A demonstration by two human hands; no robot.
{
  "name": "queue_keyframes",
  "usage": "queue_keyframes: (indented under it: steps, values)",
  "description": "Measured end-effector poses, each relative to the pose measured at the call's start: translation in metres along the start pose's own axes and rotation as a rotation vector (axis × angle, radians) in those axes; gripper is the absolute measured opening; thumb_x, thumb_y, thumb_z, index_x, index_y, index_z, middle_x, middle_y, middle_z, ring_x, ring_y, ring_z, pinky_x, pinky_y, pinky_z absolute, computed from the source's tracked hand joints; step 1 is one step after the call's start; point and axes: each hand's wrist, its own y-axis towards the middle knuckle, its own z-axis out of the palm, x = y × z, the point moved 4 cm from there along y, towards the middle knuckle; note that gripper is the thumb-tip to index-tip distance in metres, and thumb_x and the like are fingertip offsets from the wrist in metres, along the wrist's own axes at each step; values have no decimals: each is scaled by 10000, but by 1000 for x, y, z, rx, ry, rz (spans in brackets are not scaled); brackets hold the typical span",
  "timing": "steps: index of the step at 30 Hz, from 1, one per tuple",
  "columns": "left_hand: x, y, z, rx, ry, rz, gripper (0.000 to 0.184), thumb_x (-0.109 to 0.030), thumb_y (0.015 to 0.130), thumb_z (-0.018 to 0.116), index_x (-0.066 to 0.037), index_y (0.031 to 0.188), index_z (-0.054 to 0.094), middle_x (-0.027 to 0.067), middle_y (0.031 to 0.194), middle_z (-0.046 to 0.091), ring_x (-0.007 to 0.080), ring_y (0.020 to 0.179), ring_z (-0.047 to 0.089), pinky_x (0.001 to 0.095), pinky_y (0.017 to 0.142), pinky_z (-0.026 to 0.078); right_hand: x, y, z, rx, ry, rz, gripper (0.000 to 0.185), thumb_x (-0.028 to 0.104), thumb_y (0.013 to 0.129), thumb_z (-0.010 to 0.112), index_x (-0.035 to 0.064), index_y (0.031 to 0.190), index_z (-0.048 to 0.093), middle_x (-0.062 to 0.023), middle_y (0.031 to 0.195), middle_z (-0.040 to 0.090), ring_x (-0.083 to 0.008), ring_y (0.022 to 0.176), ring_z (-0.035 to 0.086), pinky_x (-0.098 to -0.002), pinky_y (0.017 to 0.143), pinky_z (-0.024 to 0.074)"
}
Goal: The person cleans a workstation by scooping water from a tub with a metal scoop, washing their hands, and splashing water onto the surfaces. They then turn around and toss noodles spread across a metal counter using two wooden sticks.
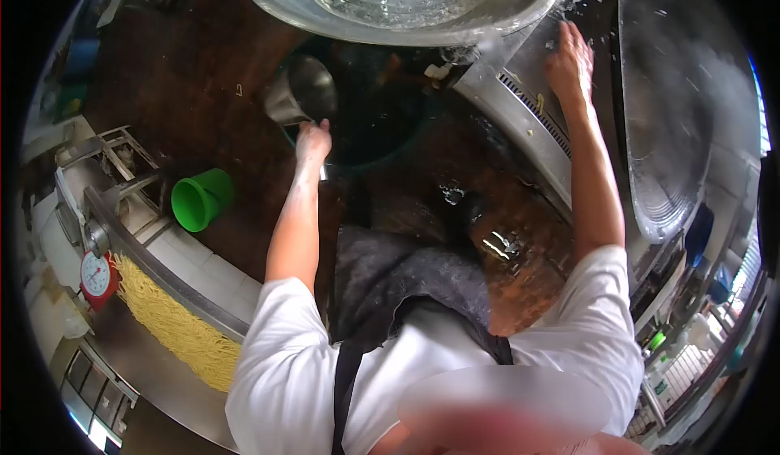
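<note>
Gripped in my left hand [314, 141] is the handle of a metal pot [282, 100], whose dark mouth faces right over a dark round tub [382, 134]. My right hand [571, 63] is stretched out, fingers extended and holding nothing, over a metal worktop [528, 57] with a slotted drain strip [532, 111]. Just above and left of that hand is the rim of a large shiny metal basin [390, 36]. Water splashes show beside the basin's right edge.
On the wet brown floor stands a green bucket [201, 201]. Yellow noodles [175, 325] lie on a steel counter at lower left, near a red scale [97, 276]. A large oval metal vessel [662, 114] is at the right, with steam over it.
</note>
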Motion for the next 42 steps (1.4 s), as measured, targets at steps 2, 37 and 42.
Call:
queue_keyframes:
  steps: [2, 37, 42]
  values:
    - [20, 32, 91, 120, 169, 133, 399, -271, 958, 538, 109, 1053, 619, 288, 1112, 626, 422, 1100, 615, 493, 942, 494, -3, -40, -27, -26, 147, 23, 558, -44, 802, 520, 88, 1344, 534, -173, 1380, 526, -331, 1264, 515, -470, 1051, 409]
    - [-40, 15, -364, -251, -63, 52, 399, -191, 843, 689, 55, 1092, 498, 298, 921, 662, 425, 816, 679, 492, 708, 537, 440, 81, 30, 4, 617, -193, 563, 160, 820, 635, -52, 1315, 468, -227, 1243, 540, -390, 1184, 510, -475, 993, 427]
    - [-105, 15, -417, -400, 334, 256, 296, -115, 880, 627, 41, 1087, 484, 313, 933, 646, 492, 912, 623, 565, 772, 504, 470, 135, 72, 368, 450, -97, 568, 245, 856, 619, -30, 1335, 487, -220, 1297, 558, -334, 1217, 550, -433, 984, 475]
